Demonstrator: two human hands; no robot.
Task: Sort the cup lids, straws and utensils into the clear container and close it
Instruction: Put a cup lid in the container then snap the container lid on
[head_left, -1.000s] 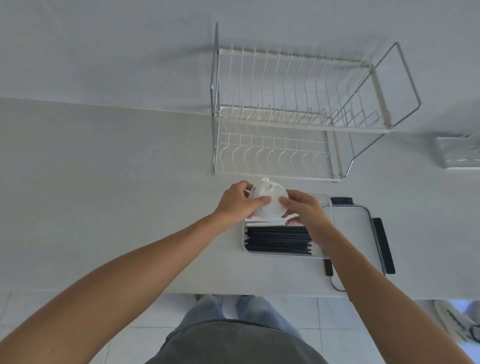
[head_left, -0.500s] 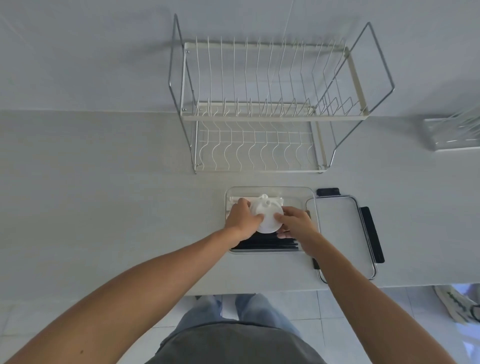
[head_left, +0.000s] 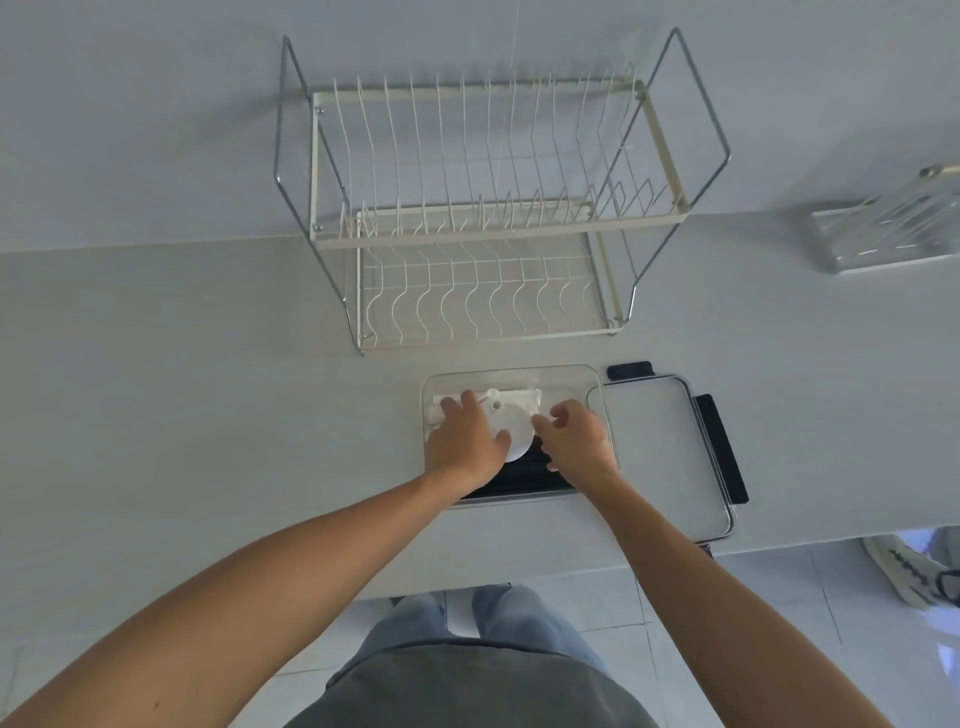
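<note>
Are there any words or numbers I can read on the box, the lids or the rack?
None. No word, number or logo shows anywhere.
The white cup lid, the clear container and its lid lying beside it are plain.
The dish rack is bare wire.
The left hand and right hand cover part of the container, so anything under them stays hidden.

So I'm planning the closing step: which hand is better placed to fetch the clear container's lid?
Right hand, probably: the clear lid with black clips lies just right of the clear container, while the left hand is across it on the white cup lid.
</note>
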